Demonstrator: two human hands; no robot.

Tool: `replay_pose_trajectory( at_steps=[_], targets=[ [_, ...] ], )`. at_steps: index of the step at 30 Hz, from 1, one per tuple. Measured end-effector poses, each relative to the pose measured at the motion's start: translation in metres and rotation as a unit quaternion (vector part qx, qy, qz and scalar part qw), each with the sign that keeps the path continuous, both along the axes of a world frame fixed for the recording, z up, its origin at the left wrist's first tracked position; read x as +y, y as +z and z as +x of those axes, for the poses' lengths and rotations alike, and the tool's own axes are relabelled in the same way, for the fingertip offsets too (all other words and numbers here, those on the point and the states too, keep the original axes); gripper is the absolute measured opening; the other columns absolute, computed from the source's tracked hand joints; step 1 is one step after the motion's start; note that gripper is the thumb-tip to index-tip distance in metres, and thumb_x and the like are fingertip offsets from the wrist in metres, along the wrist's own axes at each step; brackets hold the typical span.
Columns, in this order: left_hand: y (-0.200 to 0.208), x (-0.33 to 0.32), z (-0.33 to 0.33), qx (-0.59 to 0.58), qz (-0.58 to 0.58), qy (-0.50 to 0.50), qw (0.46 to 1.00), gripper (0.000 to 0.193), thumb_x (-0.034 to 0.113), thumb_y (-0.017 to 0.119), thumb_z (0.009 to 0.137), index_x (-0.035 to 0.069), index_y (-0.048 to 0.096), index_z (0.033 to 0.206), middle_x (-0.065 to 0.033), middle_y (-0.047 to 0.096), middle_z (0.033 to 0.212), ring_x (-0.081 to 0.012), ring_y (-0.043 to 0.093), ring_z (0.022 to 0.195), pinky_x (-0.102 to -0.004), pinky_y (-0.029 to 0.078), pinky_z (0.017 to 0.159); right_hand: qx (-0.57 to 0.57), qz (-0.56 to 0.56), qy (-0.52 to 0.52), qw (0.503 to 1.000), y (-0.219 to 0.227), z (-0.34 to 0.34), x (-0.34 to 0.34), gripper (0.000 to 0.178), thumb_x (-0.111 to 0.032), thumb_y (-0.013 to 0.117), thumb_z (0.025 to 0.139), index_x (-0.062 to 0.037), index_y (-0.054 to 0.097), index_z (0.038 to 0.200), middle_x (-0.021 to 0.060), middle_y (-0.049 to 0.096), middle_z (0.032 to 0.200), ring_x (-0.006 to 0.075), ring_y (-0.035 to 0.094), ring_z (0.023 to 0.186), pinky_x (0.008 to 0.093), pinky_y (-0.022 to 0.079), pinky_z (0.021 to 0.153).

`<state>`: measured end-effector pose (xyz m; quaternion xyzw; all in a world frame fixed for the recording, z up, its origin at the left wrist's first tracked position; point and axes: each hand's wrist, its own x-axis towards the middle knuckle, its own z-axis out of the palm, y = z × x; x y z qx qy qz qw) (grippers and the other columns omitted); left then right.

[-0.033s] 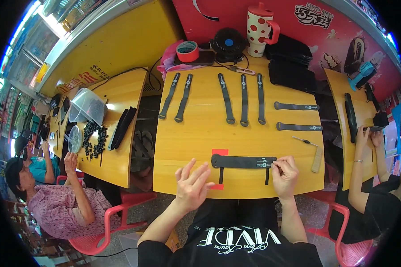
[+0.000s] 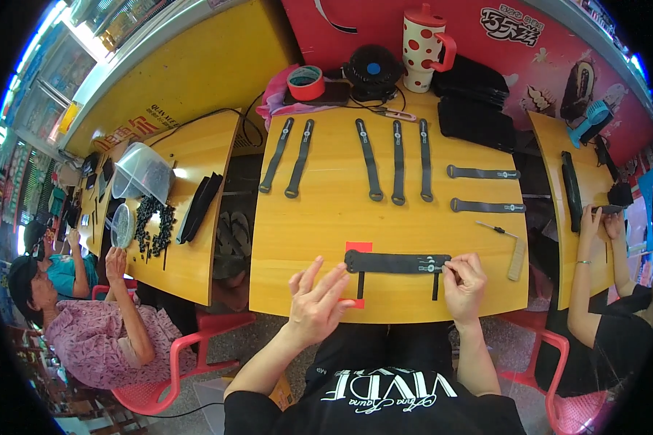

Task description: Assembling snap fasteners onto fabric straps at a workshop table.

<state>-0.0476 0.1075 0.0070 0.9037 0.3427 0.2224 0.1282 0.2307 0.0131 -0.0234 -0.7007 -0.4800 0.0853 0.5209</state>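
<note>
A dark grey strap (image 2: 395,262) with white print lies crosswise near the front edge of the wooden table (image 2: 305,239). Its rounded end points left. My right hand (image 2: 464,286) pinches the strap's right end between thumb and fingers. Near the left end hovers my left hand (image 2: 318,304), its fingers spread and nothing visible in them. Two narrow black strips (image 2: 360,285) run toward me from under the strap. Red tape pieces (image 2: 359,247) mark the table by its left end.
Several finished-looking straps (image 2: 368,159) lie farther back, two sideways at right beside a small thin tool (image 2: 497,230). Along the back stand a black fan (image 2: 372,69), a spotted tumbler (image 2: 419,58), a tape roll (image 2: 305,83) and stacked black pieces (image 2: 475,125). People sit at tables on both sides.
My left hand has shifted very slightly to the right, toward the strap's left end. My right hand keeps its pinch, and the strap stays in place.
</note>
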Motion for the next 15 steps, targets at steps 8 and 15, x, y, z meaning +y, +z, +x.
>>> replay_pose_trajectory(
  at_steps=[8, 15],
  targets=[
    [-0.009, 0.003, -0.001, 0.063, 0.024, -0.035, 0.997, 0.041, 0.034, 0.066, 0.088, 0.004, 0.066, 0.116, -0.0102, 0.059, 0.131, -0.0369, 0.044, 0.130, -0.0472, 0.029, 0.102, 0.007, 0.007, -0.012, 1.000, 0.004, -0.002, -0.003, 0.013, 0.014, 0.066, 0.076, 0.0048, 0.064, 0.085, 0.0070, 0.055, 0.087, 0.0093, 0.052, 0.062, 0.0217, 0.039, 0.051],
    [0.004, 0.012, 0.036, -0.040, 0.036, -0.009, 0.999, 0.032, 0.012, 0.070, 0.080, 0.004, 0.066, 0.111, -0.0135, 0.060, 0.115, -0.0361, 0.051, 0.111, -0.0464, 0.038, 0.093, 0.051, -0.010, -0.038, 0.998, 0.003, 0.002, -0.010, 0.017, 0.013, 0.063, 0.079, 0.0040, 0.064, 0.093, 0.0094, 0.056, 0.087, 0.0150, 0.059, 0.072, 0.0240, 0.046, 0.057]
  ],
)
